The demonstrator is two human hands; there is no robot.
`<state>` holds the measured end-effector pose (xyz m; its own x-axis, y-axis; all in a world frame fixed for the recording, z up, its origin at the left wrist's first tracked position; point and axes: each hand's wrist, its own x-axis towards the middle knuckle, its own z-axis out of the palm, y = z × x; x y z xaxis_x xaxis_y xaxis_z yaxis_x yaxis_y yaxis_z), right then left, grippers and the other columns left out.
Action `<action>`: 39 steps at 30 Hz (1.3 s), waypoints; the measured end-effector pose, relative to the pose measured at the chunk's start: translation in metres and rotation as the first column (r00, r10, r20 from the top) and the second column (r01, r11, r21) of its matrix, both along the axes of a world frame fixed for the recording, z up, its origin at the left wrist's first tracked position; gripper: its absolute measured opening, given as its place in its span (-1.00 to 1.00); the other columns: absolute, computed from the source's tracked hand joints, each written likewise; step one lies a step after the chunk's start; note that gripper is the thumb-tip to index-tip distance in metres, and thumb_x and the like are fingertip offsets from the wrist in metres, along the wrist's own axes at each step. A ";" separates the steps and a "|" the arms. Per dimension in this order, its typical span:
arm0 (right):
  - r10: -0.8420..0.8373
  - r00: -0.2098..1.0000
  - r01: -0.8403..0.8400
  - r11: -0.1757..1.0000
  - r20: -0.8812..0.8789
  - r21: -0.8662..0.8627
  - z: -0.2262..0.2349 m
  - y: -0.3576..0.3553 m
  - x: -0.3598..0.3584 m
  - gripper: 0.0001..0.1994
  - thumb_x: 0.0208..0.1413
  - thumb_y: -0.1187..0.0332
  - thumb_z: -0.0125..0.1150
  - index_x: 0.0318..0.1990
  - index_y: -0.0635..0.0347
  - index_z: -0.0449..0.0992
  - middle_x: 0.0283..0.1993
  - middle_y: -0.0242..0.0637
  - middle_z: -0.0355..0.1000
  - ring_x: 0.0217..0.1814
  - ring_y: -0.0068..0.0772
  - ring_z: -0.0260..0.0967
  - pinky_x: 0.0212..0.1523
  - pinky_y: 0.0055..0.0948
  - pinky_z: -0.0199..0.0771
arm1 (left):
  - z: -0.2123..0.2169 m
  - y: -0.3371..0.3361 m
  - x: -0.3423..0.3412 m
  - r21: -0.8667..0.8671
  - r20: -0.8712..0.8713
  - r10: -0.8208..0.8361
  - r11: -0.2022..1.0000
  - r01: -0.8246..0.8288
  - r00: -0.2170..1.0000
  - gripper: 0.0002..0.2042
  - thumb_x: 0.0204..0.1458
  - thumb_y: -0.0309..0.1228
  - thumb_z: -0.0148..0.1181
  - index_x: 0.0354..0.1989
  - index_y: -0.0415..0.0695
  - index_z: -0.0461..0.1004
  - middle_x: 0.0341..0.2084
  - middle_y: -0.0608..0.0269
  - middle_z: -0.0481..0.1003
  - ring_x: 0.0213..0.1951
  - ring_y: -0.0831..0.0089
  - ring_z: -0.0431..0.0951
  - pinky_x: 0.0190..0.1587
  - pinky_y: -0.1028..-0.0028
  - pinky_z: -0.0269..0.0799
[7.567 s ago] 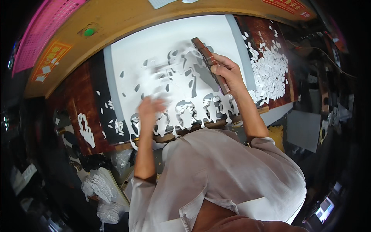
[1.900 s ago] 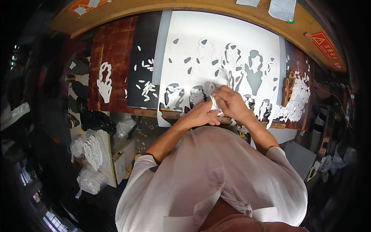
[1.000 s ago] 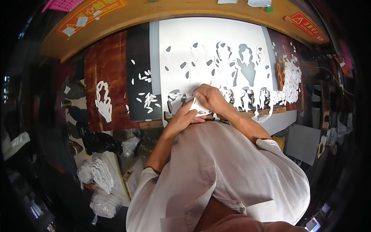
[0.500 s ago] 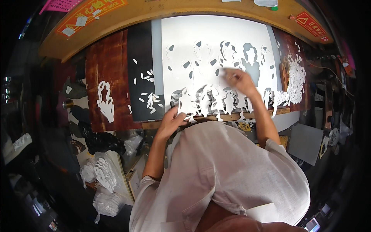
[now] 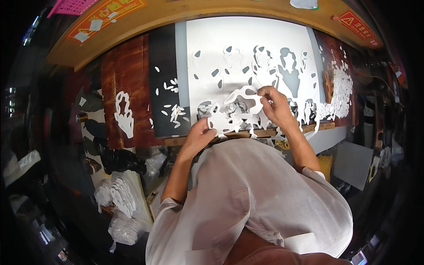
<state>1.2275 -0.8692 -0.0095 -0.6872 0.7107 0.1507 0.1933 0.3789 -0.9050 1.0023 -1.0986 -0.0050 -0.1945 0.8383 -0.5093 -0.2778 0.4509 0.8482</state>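
At the near edge of the workbench [image 5: 132,75], a lacy white cut-out sheet [image 5: 240,110] is lifted off the large white sheet [image 5: 247,53] beneath it, stretched between both hands. The right hand [image 5: 274,106] pinches its upper edge between thumb and fingertips, while the left hand [image 5: 201,132] grips its lower left corner with fingers closed on it. Small white offcuts [image 5: 174,110] lie scattered on the black strip to the left, and a heap of white scraps [image 5: 340,90] sits at the right.

White short-sleeved shirt [image 5: 247,194], loose, creased; chest pocket, possibly; forearms bare; brownish garment below, edge blurred.
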 end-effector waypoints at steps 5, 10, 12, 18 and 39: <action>-0.038 0.977 -0.042 0.931 -0.210 -0.363 -0.028 -0.023 -0.015 -0.85 0.26 0.67 0.15 -0.11 0.28 0.55 -0.17 -0.43 0.59 -0.28 -0.74 0.38 -0.29 -0.62 0.41 | -0.011 0.014 0.012 0.210 0.145 0.106 0.968 -0.136 0.984 -0.58 0.30 -0.39 0.30 0.24 -0.34 0.42 0.01 0.12 0.61 0.02 0.45 0.62 0.15 0.44 0.49; -0.144 0.968 0.005 0.829 -0.204 -0.559 -0.036 -0.028 -0.017 -0.75 0.17 0.75 0.15 -0.09 0.33 0.65 -0.28 -0.53 0.56 -0.34 -0.81 0.31 -0.29 -0.70 0.32 | -0.032 0.030 0.019 0.126 0.027 0.267 0.955 -0.268 0.963 -0.53 0.28 -0.32 0.37 0.23 -0.35 0.42 -0.17 0.15 0.61 -0.15 0.50 0.64 -0.08 0.51 0.53; -0.130 0.962 -0.072 0.732 -0.242 -0.678 -0.032 -0.025 -0.018 -0.77 0.19 0.74 0.18 -0.07 0.34 0.65 -0.27 -0.47 0.60 -0.33 -0.76 0.40 -0.26 -0.67 0.40 | -0.037 0.035 0.023 0.154 0.032 0.311 0.937 -0.312 0.950 -0.55 0.26 -0.31 0.39 0.20 -0.33 0.45 -0.23 0.19 0.61 -0.23 0.55 0.63 -0.18 0.55 0.52; -0.099 0.980 -0.037 0.754 -0.170 -0.656 -0.024 -0.030 -0.033 -0.84 0.27 0.60 0.31 -0.02 0.34 0.62 -0.19 -0.22 0.69 -0.22 -0.47 0.64 -0.09 -0.49 0.63 | -0.032 0.050 0.027 0.091 -0.409 0.159 0.987 -0.133 0.899 -0.73 0.27 -0.28 0.36 -0.07 -0.28 0.67 -0.40 0.29 0.64 -0.35 0.63 0.57 -0.30 0.51 0.50; -0.259 0.962 0.074 0.537 -0.082 -0.840 -0.022 -0.028 -0.071 -0.67 0.31 0.60 0.23 0.21 0.37 0.46 -0.08 -0.18 0.69 -0.28 -0.40 0.69 -0.40 -0.68 0.52 | -0.039 0.012 0.015 0.100 -0.020 0.263 0.960 -0.260 0.964 -0.69 0.32 -0.36 0.28 0.14 -0.25 0.55 -0.25 0.27 0.67 -0.24 0.64 0.58 -0.21 0.60 0.45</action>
